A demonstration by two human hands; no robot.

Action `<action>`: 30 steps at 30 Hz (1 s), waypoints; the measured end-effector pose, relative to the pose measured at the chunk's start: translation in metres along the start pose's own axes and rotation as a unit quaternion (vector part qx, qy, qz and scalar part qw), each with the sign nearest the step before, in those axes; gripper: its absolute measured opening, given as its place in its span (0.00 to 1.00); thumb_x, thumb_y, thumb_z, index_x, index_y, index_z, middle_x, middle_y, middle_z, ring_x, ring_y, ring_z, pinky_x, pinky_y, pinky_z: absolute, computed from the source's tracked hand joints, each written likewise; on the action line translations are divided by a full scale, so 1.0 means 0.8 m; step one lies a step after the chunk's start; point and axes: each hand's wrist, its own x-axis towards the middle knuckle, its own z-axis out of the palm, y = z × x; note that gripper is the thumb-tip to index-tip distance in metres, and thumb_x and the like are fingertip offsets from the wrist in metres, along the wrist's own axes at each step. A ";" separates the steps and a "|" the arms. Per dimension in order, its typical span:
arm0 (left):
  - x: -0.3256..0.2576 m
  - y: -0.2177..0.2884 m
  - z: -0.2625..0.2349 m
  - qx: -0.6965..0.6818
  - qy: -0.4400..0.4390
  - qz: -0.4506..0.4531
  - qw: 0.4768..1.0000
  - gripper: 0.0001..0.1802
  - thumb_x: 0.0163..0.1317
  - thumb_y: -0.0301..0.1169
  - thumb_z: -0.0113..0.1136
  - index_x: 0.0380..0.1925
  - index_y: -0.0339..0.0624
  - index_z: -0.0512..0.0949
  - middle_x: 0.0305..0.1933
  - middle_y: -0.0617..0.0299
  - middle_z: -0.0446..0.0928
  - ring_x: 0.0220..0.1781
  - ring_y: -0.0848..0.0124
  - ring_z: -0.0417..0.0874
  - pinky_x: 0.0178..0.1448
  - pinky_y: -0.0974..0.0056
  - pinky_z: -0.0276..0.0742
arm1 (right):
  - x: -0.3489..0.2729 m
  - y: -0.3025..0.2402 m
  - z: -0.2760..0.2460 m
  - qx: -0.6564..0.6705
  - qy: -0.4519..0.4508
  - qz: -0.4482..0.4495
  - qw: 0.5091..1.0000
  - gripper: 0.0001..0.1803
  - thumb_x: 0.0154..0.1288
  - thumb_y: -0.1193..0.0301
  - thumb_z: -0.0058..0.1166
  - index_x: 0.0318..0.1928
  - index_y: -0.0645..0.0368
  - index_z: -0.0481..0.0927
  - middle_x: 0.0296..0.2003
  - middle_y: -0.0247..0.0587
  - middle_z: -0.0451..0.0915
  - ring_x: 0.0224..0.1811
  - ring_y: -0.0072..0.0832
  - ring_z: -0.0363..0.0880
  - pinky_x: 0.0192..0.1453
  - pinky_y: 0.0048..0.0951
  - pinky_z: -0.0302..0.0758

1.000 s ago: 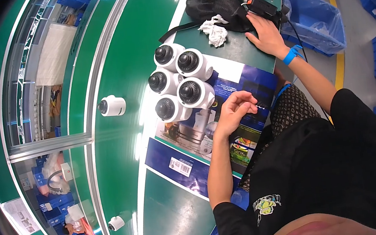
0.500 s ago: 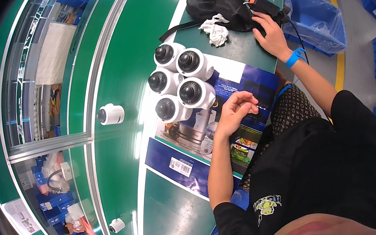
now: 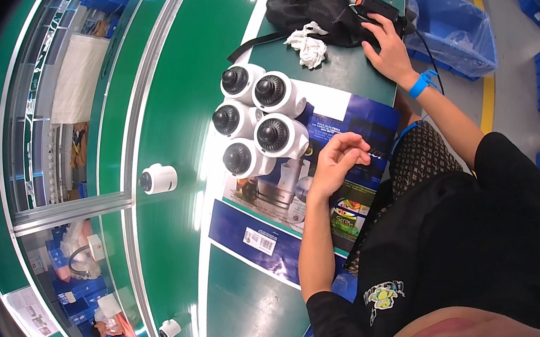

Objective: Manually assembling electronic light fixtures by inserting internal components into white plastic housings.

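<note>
Black box-shaped device with an orange patch point(image 3: 377, 7) is lying on the green desk point(image 3: 345, 68), beside a black mesh fabric bag point(image 3: 314, 12) | right grip point(image 3: 393, 53) is resting fingers-spread at its edge, unclosed | left grip point(image 3: 336, 163) is curling loosely, visibly holding nothing, over a printed blue cardboard sheet point(image 3: 371, 111) | five white, black-topped rounded units point(image 3: 292, 137) are clustering nearby

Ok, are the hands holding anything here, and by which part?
No hold is visible. The left hand is loosely curled, nothing showing in it; the right hand, fingers spread, is at the black device, not visibly gripping it.
</note>
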 end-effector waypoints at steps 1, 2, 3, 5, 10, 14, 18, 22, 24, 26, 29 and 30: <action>0.000 -0.001 0.000 0.002 0.000 0.002 1.000 0.13 0.64 0.22 0.53 0.48 0.34 0.70 0.43 0.54 0.76 0.39 0.69 0.80 0.46 0.65 0.79 | -0.001 0.001 0.000 0.000 0.001 0.000 1.000 0.21 0.54 0.71 0.57 0.51 0.58 0.74 0.56 0.43 0.67 0.45 0.44 0.76 0.50 0.39 0.73; 0.000 -0.001 0.000 0.004 0.000 0.005 1.000 0.13 0.64 0.22 0.53 0.48 0.34 0.70 0.43 0.54 0.76 0.39 0.69 0.80 0.46 0.65 0.79 | -0.001 0.002 0.000 -0.001 -0.003 -0.001 1.000 0.21 0.54 0.71 0.57 0.51 0.58 0.74 0.56 0.43 0.68 0.45 0.44 0.76 0.49 0.39 0.74; 0.000 -0.002 0.000 0.004 -0.001 0.004 1.000 0.13 0.64 0.22 0.53 0.48 0.34 0.70 0.43 0.54 0.76 0.39 0.69 0.80 0.46 0.65 0.79 | -0.002 0.003 0.001 -0.001 -0.007 -0.003 1.000 0.21 0.54 0.71 0.57 0.51 0.58 0.74 0.56 0.43 0.68 0.44 0.44 0.76 0.49 0.39 0.74; 0.001 -0.004 0.000 0.002 -0.004 0.007 1.000 0.13 0.64 0.22 0.53 0.48 0.34 0.70 0.42 0.53 0.76 0.39 0.69 0.80 0.46 0.65 0.79 | -0.004 0.004 0.002 -0.001 -0.009 0.000 1.000 0.21 0.54 0.71 0.57 0.50 0.57 0.74 0.56 0.43 0.68 0.44 0.44 0.76 0.49 0.39 0.74; 0.005 -0.002 -0.002 0.003 0.006 0.001 1.000 0.13 0.63 0.22 0.53 0.48 0.35 0.70 0.43 0.54 0.76 0.39 0.70 0.80 0.45 0.65 0.79 | -0.003 0.008 0.007 0.003 -0.014 -0.002 1.000 0.20 0.54 0.71 0.57 0.50 0.57 0.75 0.55 0.43 0.68 0.45 0.44 0.76 0.49 0.39 0.73; 0.006 -0.003 0.000 0.019 0.008 0.003 1.000 0.13 0.63 0.22 0.53 0.48 0.35 0.71 0.42 0.54 0.77 0.38 0.70 0.80 0.45 0.65 0.79 | -0.008 0.008 0.006 0.004 -0.022 -0.003 1.000 0.19 0.54 0.71 0.57 0.49 0.58 0.75 0.56 0.42 0.69 0.48 0.45 0.75 0.51 0.39 0.73; 0.004 -0.004 0.000 0.020 0.017 0.001 1.000 0.13 0.63 0.22 0.53 0.48 0.35 0.71 0.42 0.54 0.77 0.38 0.70 0.80 0.45 0.65 0.79 | -0.011 0.008 0.006 -0.002 -0.033 -0.004 0.999 0.19 0.54 0.71 0.57 0.48 0.58 0.76 0.56 0.42 0.70 0.48 0.44 0.75 0.52 0.39 0.73; 0.011 0.000 0.003 0.017 0.022 0.000 1.000 0.13 0.63 0.22 0.53 0.48 0.35 0.71 0.42 0.55 0.77 0.38 0.70 0.80 0.45 0.65 0.79 | -0.006 0.012 0.006 0.002 -0.040 0.001 0.999 0.18 0.53 0.71 0.58 0.47 0.58 0.76 0.56 0.42 0.70 0.49 0.45 0.75 0.52 0.39 0.73; 0.011 -0.002 0.003 0.019 0.020 0.001 1.000 0.13 0.63 0.22 0.53 0.48 0.35 0.71 0.42 0.55 0.77 0.38 0.70 0.80 0.45 0.65 0.79 | -0.006 0.016 0.007 -0.008 -0.038 -0.019 0.999 0.21 0.53 0.70 0.58 0.50 0.58 0.75 0.57 0.42 0.69 0.50 0.45 0.74 0.53 0.39 0.72; 0.011 0.000 0.002 0.015 0.023 0.001 1.000 0.13 0.63 0.22 0.53 0.48 0.35 0.71 0.42 0.54 0.77 0.38 0.70 0.80 0.45 0.65 0.79 | -0.004 0.012 0.007 -0.022 -0.050 -0.013 0.998 0.23 0.53 0.69 0.57 0.52 0.57 0.73 0.58 0.42 0.67 0.52 0.45 0.73 0.54 0.39 0.71; 0.011 0.000 0.003 0.019 0.024 0.003 1.000 0.13 0.63 0.22 0.54 0.48 0.35 0.71 0.42 0.54 0.77 0.38 0.70 0.80 0.45 0.65 0.79 | -0.001 0.006 0.005 -0.050 -0.071 -0.020 0.996 0.28 0.54 0.68 0.57 0.57 0.58 0.69 0.62 0.44 0.63 0.55 0.45 0.70 0.57 0.39 0.70; 0.011 0.001 0.003 0.021 0.025 0.005 0.999 0.13 0.63 0.22 0.54 0.48 0.35 0.71 0.42 0.54 0.77 0.38 0.70 0.80 0.45 0.65 0.79 | 0.000 0.004 0.004 -0.066 -0.082 -0.033 0.994 0.31 0.54 0.67 0.57 0.59 0.58 0.67 0.63 0.45 0.60 0.57 0.45 0.69 0.58 0.40 0.69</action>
